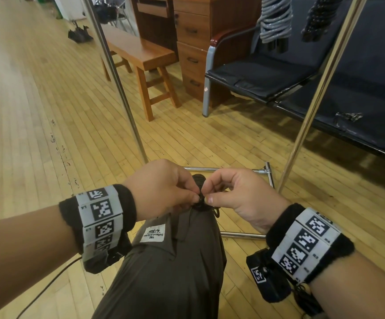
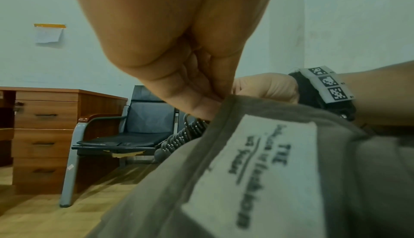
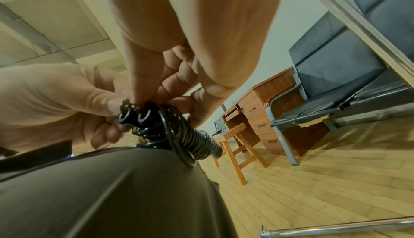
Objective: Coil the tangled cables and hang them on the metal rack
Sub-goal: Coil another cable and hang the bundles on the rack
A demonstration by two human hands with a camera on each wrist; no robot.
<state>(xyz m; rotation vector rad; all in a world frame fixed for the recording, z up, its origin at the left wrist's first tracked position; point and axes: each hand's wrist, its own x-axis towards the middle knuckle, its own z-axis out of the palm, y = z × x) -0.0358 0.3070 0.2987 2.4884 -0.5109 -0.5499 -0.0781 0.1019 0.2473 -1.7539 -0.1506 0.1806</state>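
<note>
Both hands pinch the coiled black cable on the knee.

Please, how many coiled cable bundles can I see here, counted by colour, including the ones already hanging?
Grey bundle hanging on the metal rack: 1
Black bundle hanging on the rack: 1
Black bundle on the knee, pinched by the left hand and the right hand: 1
Total: 3

The coiled black cable rests on the person's trousered knee above the wooden floor.
</note>
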